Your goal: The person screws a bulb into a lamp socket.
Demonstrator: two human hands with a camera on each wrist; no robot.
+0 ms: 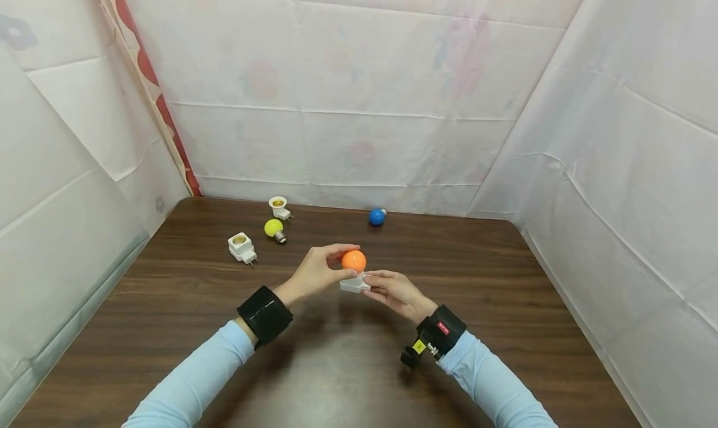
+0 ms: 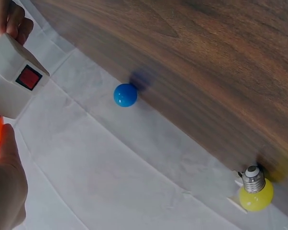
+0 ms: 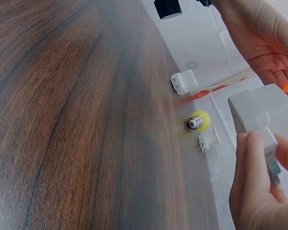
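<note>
My left hand (image 1: 317, 271) pinches an orange light bulb (image 1: 354, 260) between thumb and fingers, from the left. Below the bulb is a white plug-in bulb socket (image 1: 352, 285), gripped at its plug end by my right hand (image 1: 396, 293). The bulb's base is hidden inside the socket's mouth. In the left wrist view a red switch (image 2: 29, 77) shows on the socket's side. Metal plug prongs (image 3: 272, 168) stick out between the right fingers in the right wrist view. Both hands hold the pair above the table.
On the brown wooden table (image 1: 168, 316), a square white socket (image 1: 242, 248), a yellow bulb (image 1: 273, 228) and a round white socket (image 1: 278, 207) lie at the back left. A blue bulb (image 1: 377, 217) lies near the back edge. White sheets (image 1: 348, 91) hang behind and at both sides.
</note>
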